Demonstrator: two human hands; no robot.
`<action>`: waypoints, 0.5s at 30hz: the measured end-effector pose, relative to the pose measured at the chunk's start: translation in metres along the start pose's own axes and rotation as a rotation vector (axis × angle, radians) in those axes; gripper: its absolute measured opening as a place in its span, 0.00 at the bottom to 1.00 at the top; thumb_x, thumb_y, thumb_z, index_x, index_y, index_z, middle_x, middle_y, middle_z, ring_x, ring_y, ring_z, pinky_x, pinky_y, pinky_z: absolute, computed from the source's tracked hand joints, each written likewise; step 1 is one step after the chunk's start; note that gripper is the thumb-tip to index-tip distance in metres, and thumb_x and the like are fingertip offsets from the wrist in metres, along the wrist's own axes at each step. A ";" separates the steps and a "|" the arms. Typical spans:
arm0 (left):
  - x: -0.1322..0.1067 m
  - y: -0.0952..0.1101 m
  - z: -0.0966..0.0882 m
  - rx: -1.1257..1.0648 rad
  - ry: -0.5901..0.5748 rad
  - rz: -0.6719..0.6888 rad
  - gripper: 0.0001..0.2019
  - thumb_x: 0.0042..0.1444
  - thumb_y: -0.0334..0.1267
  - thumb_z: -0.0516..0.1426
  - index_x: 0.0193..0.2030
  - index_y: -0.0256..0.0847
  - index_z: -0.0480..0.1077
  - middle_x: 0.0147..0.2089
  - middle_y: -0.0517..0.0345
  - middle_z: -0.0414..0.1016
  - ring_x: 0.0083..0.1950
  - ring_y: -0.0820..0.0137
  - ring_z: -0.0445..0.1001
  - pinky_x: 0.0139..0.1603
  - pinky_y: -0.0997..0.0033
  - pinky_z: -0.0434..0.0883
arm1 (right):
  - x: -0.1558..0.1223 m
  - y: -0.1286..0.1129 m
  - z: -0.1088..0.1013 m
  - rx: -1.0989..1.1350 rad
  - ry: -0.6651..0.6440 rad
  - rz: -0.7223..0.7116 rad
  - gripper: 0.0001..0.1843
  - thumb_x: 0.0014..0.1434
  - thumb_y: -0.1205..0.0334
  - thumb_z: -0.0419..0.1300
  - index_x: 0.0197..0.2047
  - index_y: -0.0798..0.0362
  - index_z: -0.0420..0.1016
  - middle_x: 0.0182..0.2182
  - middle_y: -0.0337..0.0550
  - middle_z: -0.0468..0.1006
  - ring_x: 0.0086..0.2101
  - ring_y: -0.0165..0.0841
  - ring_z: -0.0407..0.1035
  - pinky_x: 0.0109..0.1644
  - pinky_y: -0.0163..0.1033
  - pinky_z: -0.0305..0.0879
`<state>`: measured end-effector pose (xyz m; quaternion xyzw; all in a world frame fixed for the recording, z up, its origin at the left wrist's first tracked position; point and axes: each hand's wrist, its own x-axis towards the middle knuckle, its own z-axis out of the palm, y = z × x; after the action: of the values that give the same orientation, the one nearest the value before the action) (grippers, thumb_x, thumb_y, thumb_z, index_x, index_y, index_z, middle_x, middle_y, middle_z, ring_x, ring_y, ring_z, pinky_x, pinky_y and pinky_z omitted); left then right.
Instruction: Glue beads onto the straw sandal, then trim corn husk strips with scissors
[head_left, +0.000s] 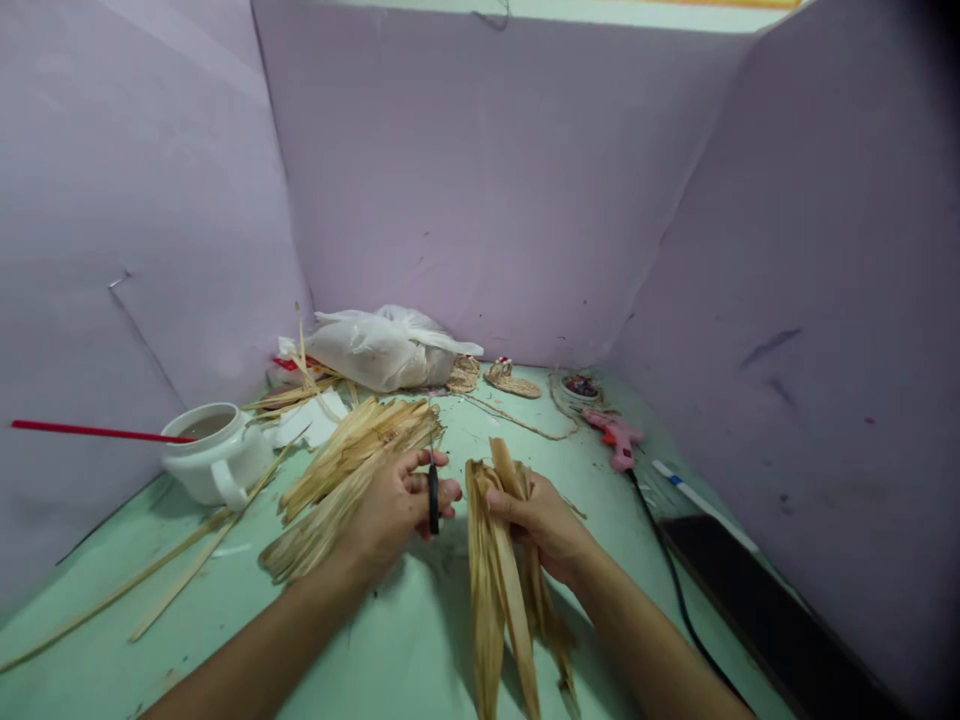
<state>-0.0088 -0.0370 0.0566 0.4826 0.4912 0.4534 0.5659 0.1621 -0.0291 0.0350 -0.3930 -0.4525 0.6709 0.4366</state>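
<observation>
Left hand (391,508) curls loosely round scissors (433,498), right hand (551,525) clasps dried husks (486,600) hanging below its fingers.

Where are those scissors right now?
In the head view, the scissors are in the left hand, near the middle of the picture, just left of the dried leaves in the right hand.

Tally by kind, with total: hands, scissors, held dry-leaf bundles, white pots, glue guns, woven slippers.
Hands: 2 (left hand, right hand)
Scissors: 1
Held dry-leaf bundle: 1
White pot: 1
Glue gun: 1
Woven slippers: 2
Total: 8
</observation>
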 end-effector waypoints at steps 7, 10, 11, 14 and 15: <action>-0.002 -0.007 0.000 -0.122 0.038 -0.060 0.29 0.29 0.41 0.66 0.39 0.37 0.61 0.21 0.64 0.69 0.18 0.77 0.63 0.14 0.81 0.59 | -0.005 -0.001 0.017 -0.076 -0.196 -0.037 0.25 0.34 0.57 0.70 0.38 0.55 0.71 0.31 0.41 0.76 0.33 0.38 0.70 0.38 0.42 0.65; 0.001 -0.008 0.000 -0.159 0.072 -0.031 0.27 0.30 0.38 0.66 0.39 0.37 0.61 0.22 0.65 0.68 0.19 0.78 0.62 0.13 0.81 0.59 | -0.006 -0.001 0.019 -0.112 -0.186 -0.063 0.27 0.34 0.61 0.70 0.40 0.54 0.70 0.34 0.41 0.77 0.35 0.38 0.71 0.40 0.41 0.65; 0.002 -0.008 0.000 -0.163 0.081 -0.020 0.26 0.30 0.37 0.65 0.39 0.37 0.61 0.21 0.66 0.67 0.19 0.78 0.62 0.14 0.81 0.60 | -0.006 0.000 0.018 -0.123 -0.135 -0.069 0.25 0.35 0.61 0.70 0.39 0.54 0.70 0.33 0.41 0.77 0.34 0.37 0.70 0.38 0.39 0.65; 0.002 -0.010 -0.001 -0.158 0.092 -0.003 0.25 0.32 0.35 0.64 0.40 0.37 0.62 0.21 0.66 0.66 0.20 0.77 0.62 0.15 0.80 0.61 | -0.003 0.005 0.014 -0.071 -0.018 -0.055 0.21 0.38 0.58 0.69 0.37 0.55 0.71 0.29 0.39 0.76 0.30 0.35 0.70 0.35 0.38 0.64; 0.002 -0.010 -0.002 -0.154 0.095 -0.002 0.24 0.32 0.35 0.64 0.40 0.36 0.62 0.22 0.66 0.66 0.21 0.77 0.62 0.15 0.80 0.61 | -0.003 0.006 0.014 -0.030 -0.017 -0.037 0.21 0.39 0.57 0.69 0.36 0.55 0.71 0.28 0.39 0.76 0.29 0.35 0.70 0.34 0.38 0.64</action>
<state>-0.0099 -0.0358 0.0462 0.4151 0.4815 0.5119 0.5778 0.1490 -0.0365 0.0334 -0.3855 -0.4736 0.6591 0.4390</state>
